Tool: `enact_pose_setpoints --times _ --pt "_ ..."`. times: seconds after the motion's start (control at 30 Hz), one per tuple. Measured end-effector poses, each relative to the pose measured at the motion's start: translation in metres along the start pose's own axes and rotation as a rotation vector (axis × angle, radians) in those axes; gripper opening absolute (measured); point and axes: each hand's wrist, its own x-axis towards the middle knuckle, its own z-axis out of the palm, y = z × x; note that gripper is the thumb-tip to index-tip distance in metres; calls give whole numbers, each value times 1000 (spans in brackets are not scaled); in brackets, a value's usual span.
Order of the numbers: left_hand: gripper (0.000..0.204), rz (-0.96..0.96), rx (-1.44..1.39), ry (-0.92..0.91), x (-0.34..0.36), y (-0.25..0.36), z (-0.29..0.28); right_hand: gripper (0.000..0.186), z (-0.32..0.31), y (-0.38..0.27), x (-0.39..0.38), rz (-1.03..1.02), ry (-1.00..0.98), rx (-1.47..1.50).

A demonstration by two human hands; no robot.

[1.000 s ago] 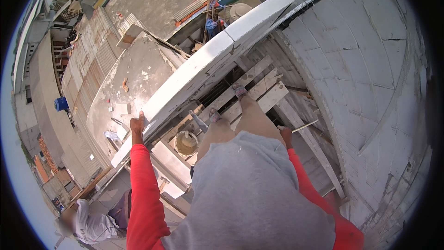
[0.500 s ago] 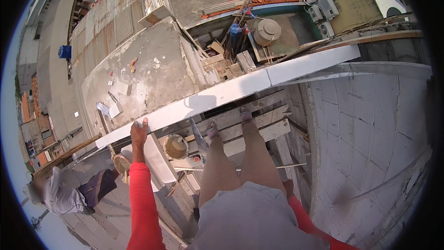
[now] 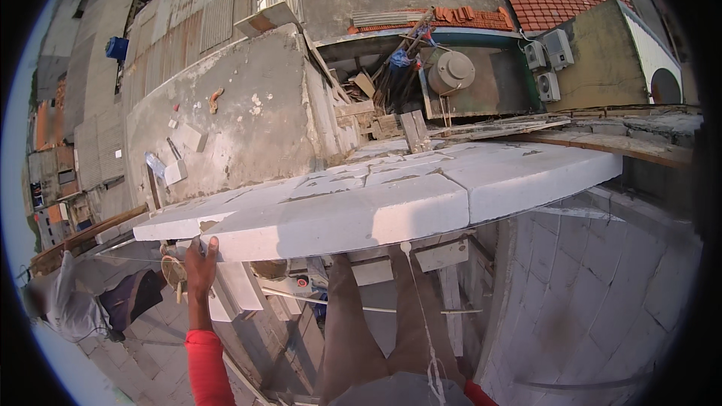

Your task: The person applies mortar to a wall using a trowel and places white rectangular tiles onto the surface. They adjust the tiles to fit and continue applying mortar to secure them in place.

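My left hand is at the near edge of a white block wall, beside the joint near its left end. Its thumb points up against the block, and the fingers are closed on the edge, their tips partly out of sight. Of my right arm only a bit of red sleeve shows at the lower edge; the right hand is not visible. A pale cord with a white knob at its top hangs from near the wall's edge down in front of my legs.
Below the wall are wooden planks, a partly hidden mortar bucket and a red round item. A co-worker is at lower left, by a round container. Rooftops and a water tank lie beyond; another block wall stands right.
The view has shifted over the wall, showing more of its block faces and hiding my feet. My left hand has moved left and nearer. My right hand has left view; the cord has appeared.
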Motion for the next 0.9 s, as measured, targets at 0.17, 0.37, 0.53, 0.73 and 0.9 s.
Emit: enact_pose_setpoints --times 0.17,0.37,0.53,0.73,0.9 --pt "83 56 13 21 4 -7 3 41 -9 3 5 -7 -18 -14" --pt "88 -42 86 3 8 -8 0 39 -7 34 13 -82 -31 -67" --pt "85 -11 120 51 5 -5 1 37 -13 76 58 -470 -43 -393" --pt "97 -116 38 76 -3 -1 6 20 -96 -28 141 -595 -139 54" --pt "70 -227 -94 115 -15 8 14 17 -161 -178 128 -394 -255 325"
